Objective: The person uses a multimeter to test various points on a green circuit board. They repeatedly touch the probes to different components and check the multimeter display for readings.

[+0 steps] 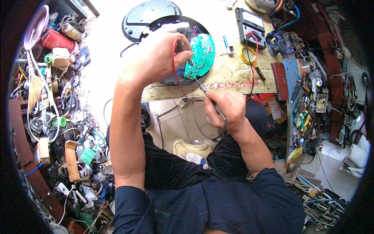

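Observation:
My left hand (157, 56) is closed around a grey test probe (189, 61) with a red lead, its tip pointing down at the green circuit board (204, 54). Pinched in my right hand (229, 110) is a second grey test probe (202, 87), slanting up to the board's near edge. Whether either tip touches the board is too small to tell. The board rests in a round black housing (167, 81), partly behind my left hand. A matching round dark cover (150, 17) lies behind it. An analog multimeter (251, 25), with leads plugged in, sits at the back right.
On the wooden table (230, 70) lie a yellow tape roll (248, 55), a yellow-black pen-like tool (260, 74) and red scraps (230, 84). Cluttered parts and cables fill the left side, with a red cup (57, 40). A tool-laden blue board (291, 78) stands right.

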### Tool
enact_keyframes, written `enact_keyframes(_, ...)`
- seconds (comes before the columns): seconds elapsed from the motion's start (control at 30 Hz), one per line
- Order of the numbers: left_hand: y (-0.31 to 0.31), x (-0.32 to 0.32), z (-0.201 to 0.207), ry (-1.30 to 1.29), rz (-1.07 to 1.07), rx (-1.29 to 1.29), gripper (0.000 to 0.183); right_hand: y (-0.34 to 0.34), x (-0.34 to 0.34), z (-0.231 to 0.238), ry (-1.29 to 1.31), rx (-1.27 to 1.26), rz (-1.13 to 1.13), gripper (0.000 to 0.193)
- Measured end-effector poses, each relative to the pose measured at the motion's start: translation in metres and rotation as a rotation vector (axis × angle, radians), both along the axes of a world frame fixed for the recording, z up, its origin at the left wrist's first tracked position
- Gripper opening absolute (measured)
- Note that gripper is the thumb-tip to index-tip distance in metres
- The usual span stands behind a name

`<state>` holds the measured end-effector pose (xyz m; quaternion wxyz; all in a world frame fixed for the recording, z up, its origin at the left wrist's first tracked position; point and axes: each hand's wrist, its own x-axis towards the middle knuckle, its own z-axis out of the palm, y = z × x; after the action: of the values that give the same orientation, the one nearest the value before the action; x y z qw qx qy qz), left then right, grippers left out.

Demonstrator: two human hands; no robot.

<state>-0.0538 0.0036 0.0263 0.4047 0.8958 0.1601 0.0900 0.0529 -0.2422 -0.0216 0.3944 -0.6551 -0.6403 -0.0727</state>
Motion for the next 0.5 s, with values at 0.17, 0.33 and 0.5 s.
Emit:
enact_keyframes(0.17,-0.001,-0.002,0.001,-0.014,0.014,-0.070,0.026,0.002,0.000,0.000,0.020,0.002,0.008,0.022)
enact_keyframes(0.33,0.002,0.000,-0.004,-0.004,-0.011,-0.029,0.026,0.000,-0.001,-0.001,0.035,-0.001,0.002,0.021)
enact_keyframes(0.5,0.004,-0.001,-0.004,-0.028,-0.024,-0.059,0.027,0.000,0.002,0.001,0.028,-0.011,0.013,0.021)
